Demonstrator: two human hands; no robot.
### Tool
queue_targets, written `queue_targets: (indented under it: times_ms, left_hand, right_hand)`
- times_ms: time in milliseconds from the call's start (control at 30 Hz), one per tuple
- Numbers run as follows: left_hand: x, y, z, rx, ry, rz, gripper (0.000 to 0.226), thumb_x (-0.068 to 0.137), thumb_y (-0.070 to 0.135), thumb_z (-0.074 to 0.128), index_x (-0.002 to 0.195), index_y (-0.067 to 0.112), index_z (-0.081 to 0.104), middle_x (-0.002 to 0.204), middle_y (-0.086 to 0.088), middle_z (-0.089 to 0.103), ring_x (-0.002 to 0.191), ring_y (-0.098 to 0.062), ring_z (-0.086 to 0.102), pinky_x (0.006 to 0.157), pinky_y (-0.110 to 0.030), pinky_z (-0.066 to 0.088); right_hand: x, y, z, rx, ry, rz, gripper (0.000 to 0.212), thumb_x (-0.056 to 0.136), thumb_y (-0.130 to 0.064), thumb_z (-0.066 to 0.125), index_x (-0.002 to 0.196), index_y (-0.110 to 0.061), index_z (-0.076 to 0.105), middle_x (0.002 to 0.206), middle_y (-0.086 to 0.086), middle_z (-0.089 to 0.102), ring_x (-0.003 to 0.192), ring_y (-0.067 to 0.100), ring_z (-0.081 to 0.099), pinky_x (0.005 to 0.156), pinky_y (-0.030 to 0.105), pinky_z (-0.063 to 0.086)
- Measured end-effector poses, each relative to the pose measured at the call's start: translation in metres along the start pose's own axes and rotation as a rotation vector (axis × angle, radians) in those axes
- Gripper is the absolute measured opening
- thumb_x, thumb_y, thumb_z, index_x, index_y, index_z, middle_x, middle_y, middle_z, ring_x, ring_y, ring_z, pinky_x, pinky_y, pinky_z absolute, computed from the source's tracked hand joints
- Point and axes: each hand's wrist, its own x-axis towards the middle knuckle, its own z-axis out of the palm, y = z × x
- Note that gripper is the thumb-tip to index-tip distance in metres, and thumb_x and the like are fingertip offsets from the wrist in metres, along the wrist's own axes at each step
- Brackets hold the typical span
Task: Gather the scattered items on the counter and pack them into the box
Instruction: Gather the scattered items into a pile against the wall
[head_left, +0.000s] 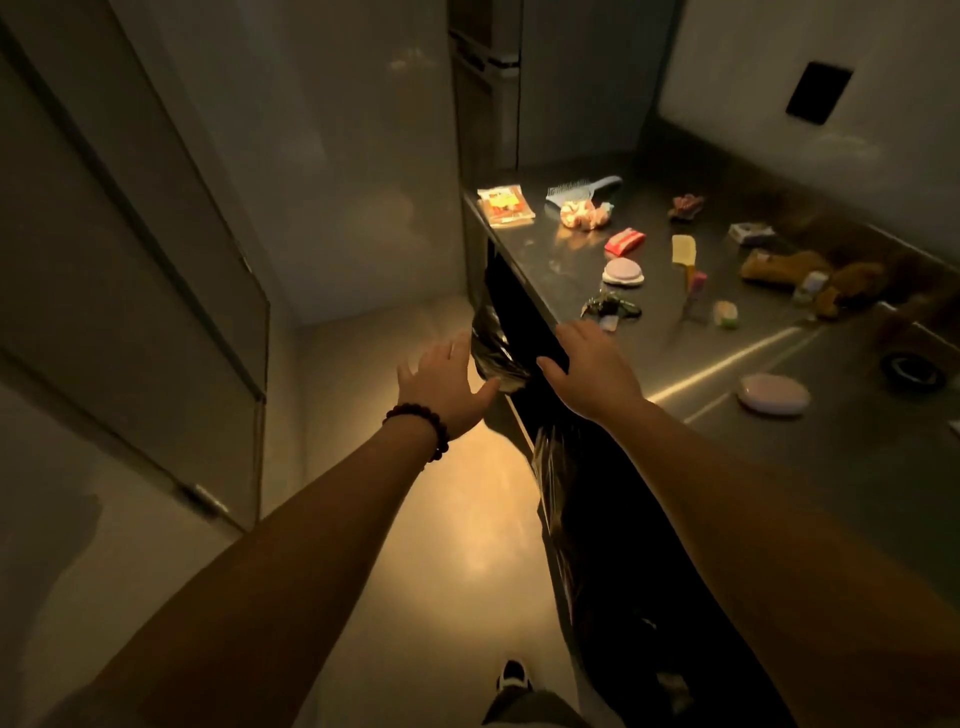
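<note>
Both arms reach toward a steel counter (597, 260) strewn with small items: a snack packet (505, 206), a blue hairbrush (582, 190), a lilac compact (622, 272). The left hand (447, 384) and right hand (592, 364) are spread and empty. No box is in view; dim light may hide it. Best start with the nearest pieces, gathered one-handed.
</note>
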Motion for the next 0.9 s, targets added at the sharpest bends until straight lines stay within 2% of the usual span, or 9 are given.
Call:
queue_targets:
  times_ms: [133,300,600,733,900]
  left_hand:
    - [0.075,0.003,0.007,-0.009,-0.024,0.052,0.079,0.083,0.065,0.036,0.147,0.024,0.015,0.15,-0.002,0.031,0.138,-0.022,0.026,0.108,-0.058,0.016]
    - [0.155,-0.004,0.013,-0.057,-0.047,0.119,0.076,0.086,0.061,0.038,0.148,0.023,0.014,0.149,-0.001,0.032,0.139,-0.022,0.024,0.11,-0.058,0.014]
    - [0.311,-0.031,0.033,-0.054,-0.169,0.349,0.077,0.087,0.06,0.038,0.149,0.022,0.012,0.153,-0.004,0.025,0.141,-0.023,0.02,0.113,-0.057,0.011]
    - [0.371,-0.042,0.046,-0.066,-0.282,0.501,0.077,0.087,0.061,0.037,0.148,0.024,0.01,0.154,-0.004,0.022,0.142,-0.024,0.017,0.114,-0.055,0.009]
    - [0.425,-0.05,0.054,-0.043,-0.359,0.667,0.077,0.086,0.062,0.035,0.149,0.026,0.009,0.154,-0.005,0.022,0.142,-0.024,0.016,0.113,-0.054,0.012]
  right_hand:
    - [0.069,0.019,0.0,-0.019,-0.011,0.058,0.049,0.092,-0.038,0.054,0.131,-0.009,0.047,0.134,0.014,0.047,0.129,0.03,0.038,0.109,0.047,0.03]
    - [0.133,0.035,0.007,-0.026,-0.022,0.137,0.058,0.093,-0.038,0.051,0.143,-0.012,0.038,0.152,0.013,0.032,0.143,0.028,0.022,0.116,0.045,0.019]
    - [0.232,0.05,0.041,-0.071,0.028,0.392,0.059,0.095,-0.04,0.049,0.144,-0.011,0.036,0.153,0.013,0.032,0.143,0.028,0.022,0.117,0.042,0.019]
    - [0.259,0.038,0.058,-0.044,0.045,0.555,0.055,0.095,-0.039,0.049,0.142,-0.011,0.039,0.146,0.013,0.039,0.137,0.028,0.03,0.113,0.044,0.026]
    - [0.277,0.02,0.065,-0.018,0.068,0.744,0.054,0.096,-0.037,0.048,0.142,-0.012,0.037,0.148,0.013,0.036,0.138,0.028,0.029,0.113,0.045,0.027]
